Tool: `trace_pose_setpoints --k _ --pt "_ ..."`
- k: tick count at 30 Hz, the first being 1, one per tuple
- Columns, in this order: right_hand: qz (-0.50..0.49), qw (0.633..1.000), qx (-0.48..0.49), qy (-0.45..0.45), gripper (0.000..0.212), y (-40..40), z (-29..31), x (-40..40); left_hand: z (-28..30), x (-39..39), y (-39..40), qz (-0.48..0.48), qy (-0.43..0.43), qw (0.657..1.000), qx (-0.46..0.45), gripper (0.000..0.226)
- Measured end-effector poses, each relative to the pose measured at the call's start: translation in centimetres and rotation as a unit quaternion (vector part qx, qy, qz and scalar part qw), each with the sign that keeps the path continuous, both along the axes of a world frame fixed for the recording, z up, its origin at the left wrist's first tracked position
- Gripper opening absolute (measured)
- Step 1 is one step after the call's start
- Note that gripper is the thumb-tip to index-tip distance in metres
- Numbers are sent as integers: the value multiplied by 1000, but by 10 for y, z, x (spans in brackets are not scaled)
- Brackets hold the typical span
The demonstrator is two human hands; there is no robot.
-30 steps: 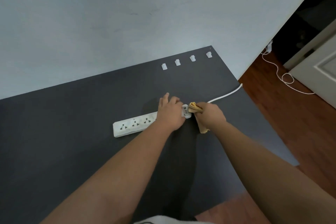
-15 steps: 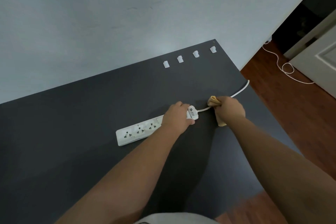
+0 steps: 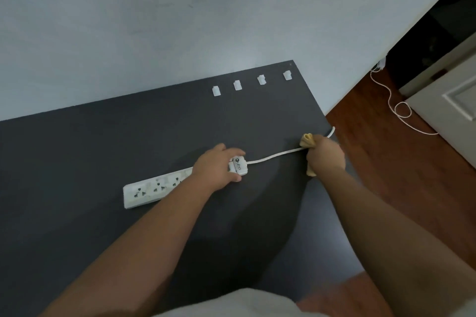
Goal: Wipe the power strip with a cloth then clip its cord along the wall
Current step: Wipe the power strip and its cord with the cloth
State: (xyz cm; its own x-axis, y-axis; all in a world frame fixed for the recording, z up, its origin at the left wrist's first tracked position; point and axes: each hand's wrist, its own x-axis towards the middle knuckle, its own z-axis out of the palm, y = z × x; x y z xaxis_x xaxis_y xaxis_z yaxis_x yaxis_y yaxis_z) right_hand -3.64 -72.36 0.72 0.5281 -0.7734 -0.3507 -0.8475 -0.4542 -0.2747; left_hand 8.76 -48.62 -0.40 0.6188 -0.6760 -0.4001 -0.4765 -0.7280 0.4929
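A white power strip (image 3: 154, 188) lies on the dark grey table (image 3: 77, 175). My left hand (image 3: 219, 168) presses down on its right end, fingers curled over the switch end. Its white cord (image 3: 273, 158) runs right to my right hand (image 3: 325, 156), which is closed around a yellow cloth (image 3: 307, 140) wrapped over the cord near the table's right edge. Beyond my fist the cord drops off the edge. Several white cord clips (image 3: 237, 85) stand in a row at the back of the table, along the pale wall.
The table's right edge (image 3: 322, 116) falls to a brown wooden floor (image 3: 399, 162). A thin white cable (image 3: 396, 108) loops on the floor toward a plug at the wall corner. A white door (image 3: 450, 100) stands at the far right.
My right hand has slid the cloth rightward along the cord, from the strip's end to near the table edge. My left hand has stayed on the strip's end.
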Motion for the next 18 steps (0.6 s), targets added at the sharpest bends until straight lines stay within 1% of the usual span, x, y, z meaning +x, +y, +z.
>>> trace_pose_setpoints --k 2,5,6,8,10,12,14,16,18 --pt "28 999 20 -10 34 25 -4 5 2 -1 -6 1 -3 1000 27 64" --pt "159 985 60 -25 34 67 -13 11 6 -1 -16 -13 -3 998 69 64" --pt "194 979 62 -28 33 67 -14 12 8 0 -18 -13 0 997 77 64" --pt "213 975 60 -35 30 43 -14 10 10 0 -21 -7 6 996 85 64" --pt "180 982 50 -36 29 2 -11 -1 10 -1 -22 4 15 996 87 64" --pt "123 991 32 -32 28 -44 -8 -14 10 -3 -22 20 23 996 83 65" --pt "77 996 38 -27 28 -79 -2 -22 11 -4 -21 30 26 996 76 65" --pt "44 998 44 -26 31 -93 2 -19 11 -4 -20 32 24 997 72 65" --pt "4 998 41 -41 33 -86 1 -15 11 -5 -19 31 22 997 73 64"
